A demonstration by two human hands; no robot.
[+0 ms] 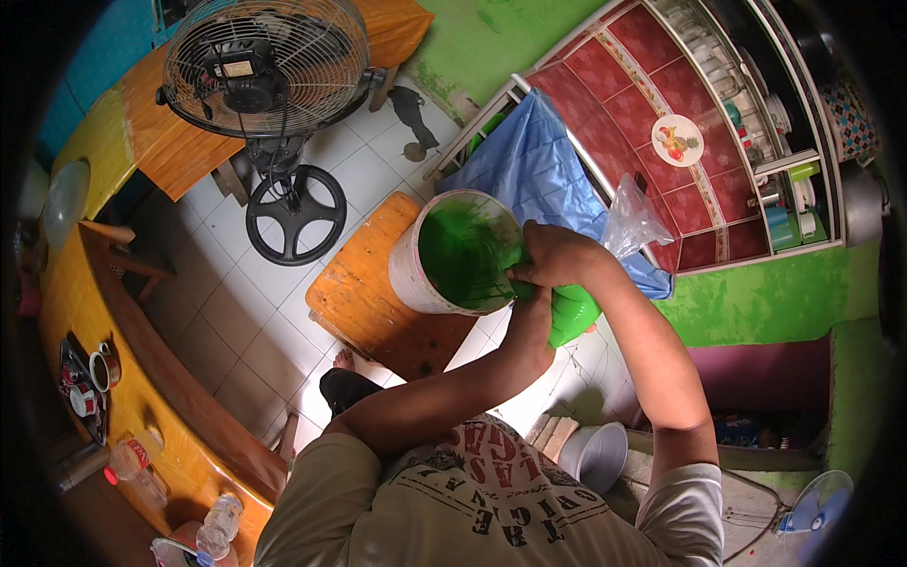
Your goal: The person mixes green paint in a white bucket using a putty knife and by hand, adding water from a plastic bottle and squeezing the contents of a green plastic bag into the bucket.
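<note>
A white bucket [402, 255] with green liquid [458, 255] inside rests on an orange wooden stool [354, 288], at the centre. Just at the bucket's right rim, my right hand [557, 255] is closed on a bulging green plastic bag [576, 312], whose top reaches the bucket's mouth. My left hand [537, 317] grips the same bag below my right hand; some of its fingers are hidden. Behind my hands are a blue plastic sheet [510, 151] and a crumpled clear bag [631, 217].
A standing fan [266, 71], a curved wooden counter [179, 435] with bottles and cups, a red-tiled dish rack [642, 113], a green wall [756, 312] and a metal pot [592, 458] surround me. My foot [343, 361] is beside the stool.
</note>
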